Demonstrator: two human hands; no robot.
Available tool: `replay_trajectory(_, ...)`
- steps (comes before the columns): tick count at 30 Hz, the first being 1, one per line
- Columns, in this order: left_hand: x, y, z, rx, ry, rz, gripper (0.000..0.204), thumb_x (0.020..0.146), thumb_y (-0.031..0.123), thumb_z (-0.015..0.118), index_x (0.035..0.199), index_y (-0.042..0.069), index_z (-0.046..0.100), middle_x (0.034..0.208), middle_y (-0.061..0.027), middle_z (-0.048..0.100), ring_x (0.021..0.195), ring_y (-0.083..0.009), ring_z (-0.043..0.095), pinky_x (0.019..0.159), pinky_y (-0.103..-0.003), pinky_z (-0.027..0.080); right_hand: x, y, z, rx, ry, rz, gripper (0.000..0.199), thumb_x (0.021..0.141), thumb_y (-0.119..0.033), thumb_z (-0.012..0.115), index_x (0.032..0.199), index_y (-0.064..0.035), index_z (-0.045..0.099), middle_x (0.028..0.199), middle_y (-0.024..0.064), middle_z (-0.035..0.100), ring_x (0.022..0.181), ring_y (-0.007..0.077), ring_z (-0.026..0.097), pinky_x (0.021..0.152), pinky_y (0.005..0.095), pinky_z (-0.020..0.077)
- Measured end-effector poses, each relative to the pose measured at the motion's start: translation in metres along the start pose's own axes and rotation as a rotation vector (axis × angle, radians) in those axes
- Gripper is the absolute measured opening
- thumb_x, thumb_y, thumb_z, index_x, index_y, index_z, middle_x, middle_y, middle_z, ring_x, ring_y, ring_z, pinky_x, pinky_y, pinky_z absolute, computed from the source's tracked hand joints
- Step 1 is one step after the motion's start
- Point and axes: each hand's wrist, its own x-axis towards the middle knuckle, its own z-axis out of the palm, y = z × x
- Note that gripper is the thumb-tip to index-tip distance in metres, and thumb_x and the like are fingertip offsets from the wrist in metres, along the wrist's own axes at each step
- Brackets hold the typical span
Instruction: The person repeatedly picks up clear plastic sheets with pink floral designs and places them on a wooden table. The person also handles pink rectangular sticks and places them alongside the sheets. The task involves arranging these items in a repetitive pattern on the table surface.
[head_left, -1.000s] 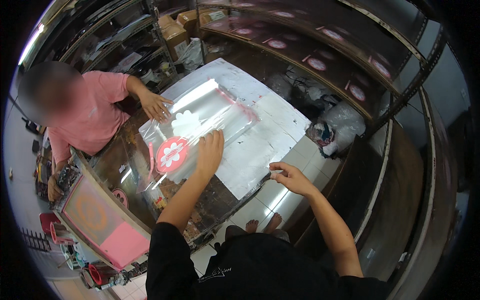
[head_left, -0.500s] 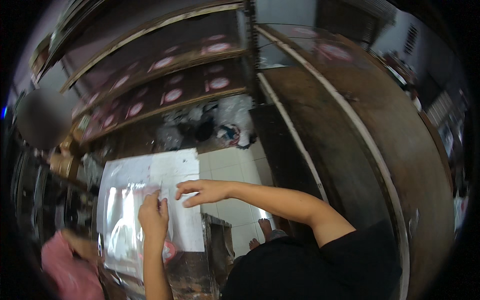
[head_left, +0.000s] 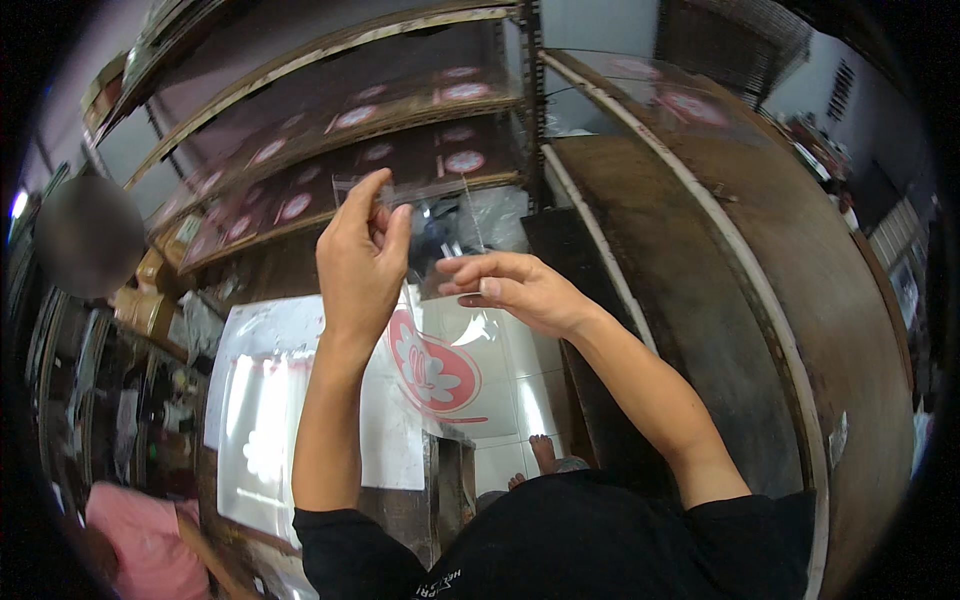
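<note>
1. The left hand [head_left: 360, 262] pinched the upper edge of a clear plastic sheet [head_left: 440, 340], raised before the shelves [head_left: 330, 150].
2. The right hand [head_left: 515, 290] gripped the sheet's right side between its fingers.
3. A red round print [head_left: 432, 368] showed on its lower part.
4. A white table [head_left: 290, 400] lay below.

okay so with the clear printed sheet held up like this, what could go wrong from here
The clear printed sheet hangs from the left hand, pinched at its top corner, and the right hand touches its upper edge. Held only there, the limp film could fold or crease. Fingers near the red round print might smudge it. The wooden rack edge stands close and could snag the sheet.
</note>
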Motion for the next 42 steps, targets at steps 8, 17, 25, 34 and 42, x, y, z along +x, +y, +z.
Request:
replay_trajectory(8, 0.027, -0.029, 0.023, -0.177, 0.105, -0.038, 0.039, 0.090, 0.012, 0.066, 0.126, 0.000, 0.056, 0.083, 0.0011, 0.055, 0.073, -0.0070, 0.048, 0.064, -0.023, 0.043, 0.044, -0.085, 0.004, -0.653, 0.114, -0.155, 0.029, 0.089, -0.011, 0.055, 0.113, 0.0030, 0.063, 0.098, 0.0134, 0.070, 0.088, 0.0142, 0.066, 0.079, 0.0299, 0.0521)
replay_trajectory(17, -0.035, -0.028, 0.018, -0.311, 0.323, -0.101, 0.034, 0.099, 0.012, 0.048, 0.129, -0.005, 0.051, 0.113, -0.0114, 0.057, 0.105, -0.0186, 0.054, 0.095, -0.031, 0.040, 0.032, -0.257, -0.058, -1.017, 0.473, -0.184, 0.053, 0.084, 0.004, 0.046, 0.135, 0.0112, 0.040, 0.130, 0.0250, 0.053, 0.097, 0.0273, 0.069, 0.079, 0.0319, 0.0587)
replay_trajectory(25, -0.249, -0.114, 0.111, -0.274, -0.096, -0.659, 0.026, 0.095, 0.013, 0.056, 0.111, -0.006, 0.060, 0.099, -0.0140, 0.063, 0.089, -0.0205, 0.058, 0.083, -0.031, 0.047, -0.147, -0.349, -0.172, -0.776, 1.083, -0.186, 0.054, 0.089, 0.004, 0.047, 0.141, 0.0050, 0.033, 0.134, 0.0181, 0.045, 0.114, 0.0317, 0.060, 0.096, 0.0328, 0.0511)
replay_trajectory(34, -0.355, -0.084, 0.163, -0.194, -0.672, -0.506, 0.024, 0.085, 0.012, 0.062, 0.101, -0.004, 0.067, 0.086, -0.0169, 0.064, 0.074, -0.0262, 0.064, 0.070, -0.035, 0.051, -0.322, -0.334, -0.271, -0.677, 1.407, 0.066, 0.048, 0.085, 0.004, 0.050, 0.132, -0.0002, 0.041, 0.119, 0.0119, 0.049, 0.105, 0.0242, 0.061, 0.087, 0.0307, 0.0532)
replay_trajectory(42, -0.364, -0.107, 0.193, -0.183, -0.857, -0.423, 0.027, 0.085, 0.017, 0.062, 0.103, -0.002, 0.067, 0.092, -0.0190, 0.066, 0.079, -0.0302, 0.066, 0.074, -0.040, 0.052, -0.359, -0.294, -0.307, -0.946, 1.618, 0.283, 0.064, 0.080, 0.010, 0.051, 0.141, 0.0047, 0.030, 0.138, 0.0178, 0.038, 0.100, 0.0254, 0.063, 0.078, 0.0348, 0.0556)
